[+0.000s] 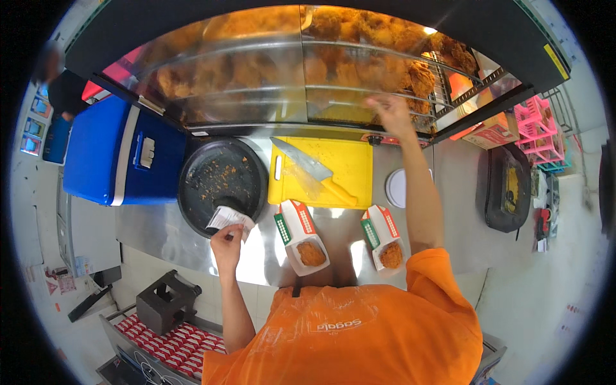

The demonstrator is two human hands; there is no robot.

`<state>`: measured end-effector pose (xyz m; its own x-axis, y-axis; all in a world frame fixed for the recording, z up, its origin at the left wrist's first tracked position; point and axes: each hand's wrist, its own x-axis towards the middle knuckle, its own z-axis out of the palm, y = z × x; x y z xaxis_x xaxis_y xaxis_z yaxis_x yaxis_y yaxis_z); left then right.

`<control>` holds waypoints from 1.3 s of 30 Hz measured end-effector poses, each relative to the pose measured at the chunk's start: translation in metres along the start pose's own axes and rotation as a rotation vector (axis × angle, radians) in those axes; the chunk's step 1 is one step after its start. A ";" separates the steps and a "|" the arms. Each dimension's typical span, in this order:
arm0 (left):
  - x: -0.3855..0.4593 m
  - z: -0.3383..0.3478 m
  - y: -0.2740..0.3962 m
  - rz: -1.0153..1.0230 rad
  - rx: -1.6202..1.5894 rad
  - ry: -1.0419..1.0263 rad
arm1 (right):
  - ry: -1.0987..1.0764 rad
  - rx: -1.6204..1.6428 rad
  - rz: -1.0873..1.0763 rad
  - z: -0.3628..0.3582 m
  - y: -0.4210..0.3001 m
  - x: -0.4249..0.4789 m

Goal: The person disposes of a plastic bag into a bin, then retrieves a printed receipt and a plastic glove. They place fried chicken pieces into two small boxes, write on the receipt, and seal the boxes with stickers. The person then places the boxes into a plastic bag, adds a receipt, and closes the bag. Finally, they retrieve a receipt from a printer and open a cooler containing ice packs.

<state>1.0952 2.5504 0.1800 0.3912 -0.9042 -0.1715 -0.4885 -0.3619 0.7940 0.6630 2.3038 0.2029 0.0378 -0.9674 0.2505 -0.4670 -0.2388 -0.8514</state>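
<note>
My left hand (227, 246) pinches a printed paper slip (231, 219) over the near rim of a black round pan (219, 144) with crumbs in it. My right hand (393, 113) reaches up to the front of a glass food warmer (211, 129); its fingers are blurred, and whether they grip anything is unclear. Fried chicken pieces (421, 79) fill the warmer's racks. Before me two lidded cardboard boxes stand with lids raised, a left box (293, 211) and a right box (375, 219). Each holds fried chicken: one piece (310, 253) left, another (391, 255) right.
A large knife (308, 163) with a yellow handle lies on a yellow cutting board (353, 154). Left stands a blue cooler box (96, 149); right are a white round lid (396, 187) and a black container (493, 187). Below left are a dark stool (168, 298) and red-white packs (159, 346).
</note>
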 end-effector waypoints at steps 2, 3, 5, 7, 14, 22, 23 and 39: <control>-0.018 -0.006 -0.023 -0.076 -0.005 -0.029 | 0.149 -0.003 0.099 -0.045 0.027 -0.024; -0.026 -0.004 -0.031 -0.074 0.068 -0.069 | 0.253 -0.053 0.164 -0.066 0.042 -0.042; -0.044 0.000 -0.045 -0.063 0.220 -0.141 | 0.632 -0.070 0.233 -0.084 0.050 -0.092; -0.056 0.016 -0.083 -0.088 0.399 -0.366 | 0.673 -0.244 0.343 -0.095 0.074 -0.176; -0.073 0.103 -0.079 0.199 0.522 -0.616 | -0.018 -0.621 0.799 -0.029 0.071 -0.456; -0.103 0.150 -0.098 0.453 0.430 -0.610 | 0.224 -0.421 0.842 -0.019 0.062 -0.489; -0.121 0.163 -0.082 0.427 0.410 -0.633 | 0.255 -0.400 0.847 -0.032 0.074 -0.499; -0.348 0.563 0.151 0.794 0.494 -0.696 | 0.450 -0.431 0.793 -0.381 0.253 -0.607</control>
<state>0.4464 2.6827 0.0313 -0.5989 -0.7897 -0.1330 -0.7142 0.4515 0.5348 0.1857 2.8626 0.0113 -0.7179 -0.6904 -0.0893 -0.4956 0.5970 -0.6308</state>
